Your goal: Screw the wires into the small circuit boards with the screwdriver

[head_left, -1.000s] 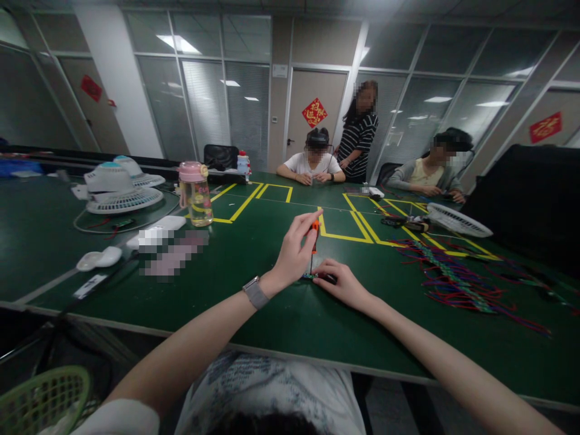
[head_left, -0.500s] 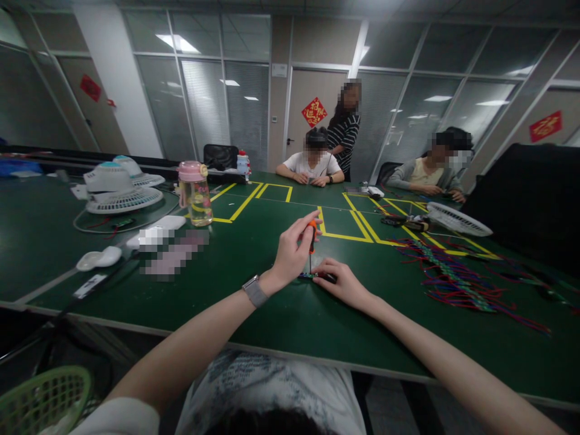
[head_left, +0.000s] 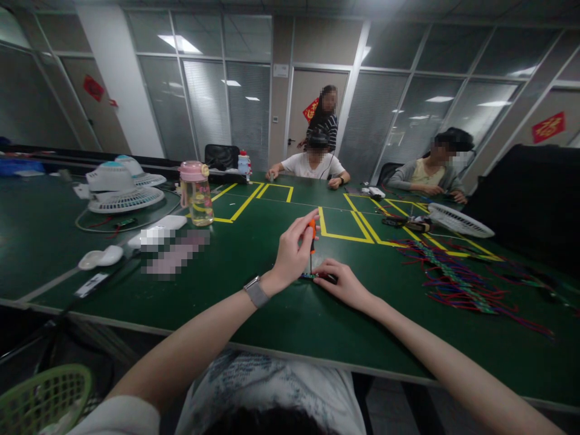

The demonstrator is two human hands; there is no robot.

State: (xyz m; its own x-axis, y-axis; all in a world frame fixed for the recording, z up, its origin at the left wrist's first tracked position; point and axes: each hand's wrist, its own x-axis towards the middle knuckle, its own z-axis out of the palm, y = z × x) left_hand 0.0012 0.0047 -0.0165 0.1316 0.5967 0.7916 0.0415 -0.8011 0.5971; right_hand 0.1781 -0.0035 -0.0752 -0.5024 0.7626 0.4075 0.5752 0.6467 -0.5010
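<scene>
My left hand [head_left: 291, 254] grips a small screwdriver with an orange handle [head_left: 312, 228], held upright with its tip down on a little circuit board [head_left: 309, 276] on the green table [head_left: 272, 314]. My right hand [head_left: 345, 283] lies flat on the table just right of the tip and pins the small part down with its fingers. A grey watch [head_left: 254, 292] is on my left wrist.
A pile of coloured wires [head_left: 453, 278] lies to the right. A pink-lidded bottle [head_left: 196, 193], white fan parts [head_left: 118, 188] and white devices [head_left: 100, 258] sit to the left. Three other people are at the far side. A green basket [head_left: 43, 402] is below left.
My hands have stayed in place on the screwdriver and board. The standing person at the far side has walked left behind the seated one.
</scene>
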